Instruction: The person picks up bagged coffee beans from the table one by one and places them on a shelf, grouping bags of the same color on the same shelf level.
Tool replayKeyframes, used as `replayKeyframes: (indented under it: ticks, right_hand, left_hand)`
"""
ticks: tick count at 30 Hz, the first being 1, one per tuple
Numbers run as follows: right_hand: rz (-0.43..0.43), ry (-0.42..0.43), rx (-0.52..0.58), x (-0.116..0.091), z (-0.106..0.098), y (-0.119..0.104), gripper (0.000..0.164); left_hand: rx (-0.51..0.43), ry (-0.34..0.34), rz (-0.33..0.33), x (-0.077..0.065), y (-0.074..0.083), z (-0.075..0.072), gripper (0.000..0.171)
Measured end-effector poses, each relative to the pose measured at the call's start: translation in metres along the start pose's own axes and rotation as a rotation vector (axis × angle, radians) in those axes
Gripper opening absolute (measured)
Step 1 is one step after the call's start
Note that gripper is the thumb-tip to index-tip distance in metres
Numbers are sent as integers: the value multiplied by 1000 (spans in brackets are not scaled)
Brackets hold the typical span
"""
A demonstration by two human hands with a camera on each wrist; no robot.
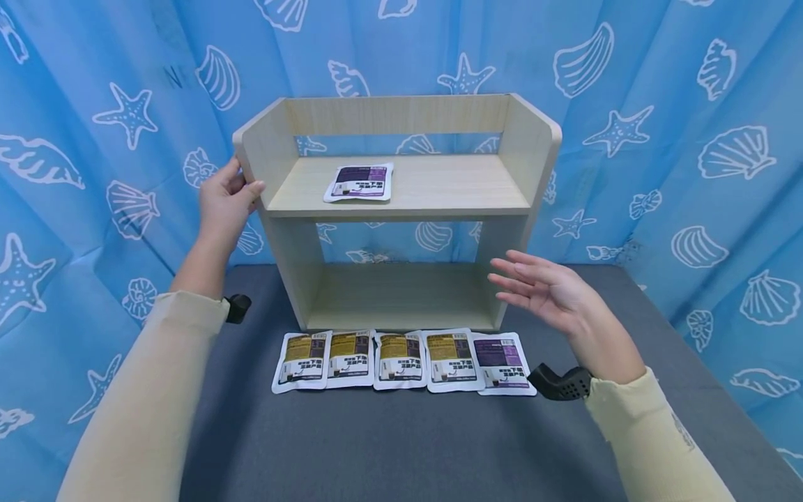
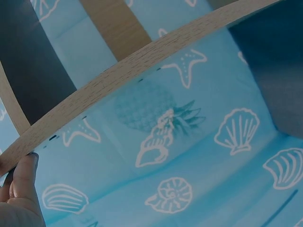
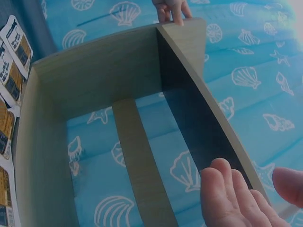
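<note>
A pale wooden two-tier shelf (image 1: 401, 210) stands upright on the table. My left hand (image 1: 227, 202) grips the front edge of its left side panel, thumb in front; the left wrist view shows those fingers (image 2: 23, 182) at the panel's edge. On the upper tier lies a flat purple-labelled pouch (image 1: 360, 183), left of the middle. My right hand (image 1: 546, 286) hovers off the shelf's right side with fingers extended and holds nothing. Below the shelf's front edge, several gold-labelled pouches (image 1: 401, 359) lie in a row, with another purple-labelled pouch (image 1: 502, 364) at the right end.
The grey tabletop (image 1: 389, 446) extends in front of the row and to both sides. Right behind the shelf hangs a blue curtain (image 1: 401, 42) with white shells and starfish. Each wrist carries a black mount (image 1: 560, 383). The lower tier (image 1: 401, 293) is open at the front.
</note>
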State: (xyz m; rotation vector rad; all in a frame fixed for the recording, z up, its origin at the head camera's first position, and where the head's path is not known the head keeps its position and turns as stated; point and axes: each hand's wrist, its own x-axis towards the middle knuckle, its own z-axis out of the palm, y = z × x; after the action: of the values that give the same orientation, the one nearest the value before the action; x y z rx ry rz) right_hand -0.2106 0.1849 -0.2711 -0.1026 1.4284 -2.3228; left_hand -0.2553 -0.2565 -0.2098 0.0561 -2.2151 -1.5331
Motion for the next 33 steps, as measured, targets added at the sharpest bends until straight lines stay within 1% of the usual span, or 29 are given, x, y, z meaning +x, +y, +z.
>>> replayKeyframes:
  ticks: [7, 13, 17, 22, 23, 24, 28, 33]
  right_hand:
    - [-12, 10, -18, -7, -16, 7, 75]
    - [-7, 19, 8, -12, -28, 12, 73]
    - [2, 35, 18, -16, -34, 15, 74]
    - [1, 60, 33, -19, -39, 17, 59]
    - [-1, 64, 30, -20, -41, 18, 59]
    - [-2, 60, 24, -20, -42, 19, 59]
    - [-1, 51, 14, -24, -50, 23, 74]
    - [2, 44, 35, -28, -60, 30, 78]
  left_hand:
    - [-7, -3, 1, -1, 0, 0, 59]
    - [-7, -5, -3, -1, 1, 1, 59]
    - [-11, -3, -9, -3, 1, 1, 58]
    - [-14, -5, -13, -4, 0, 0, 59]
    - [-14, -5, -11, -3, -1, 0, 58]
    - [-15, -5, -12, -3, -1, 0, 59]
    - [-13, -1, -7, -4, -1, 0, 59]
    - [-3, 4, -1, -4, -1, 0, 60]
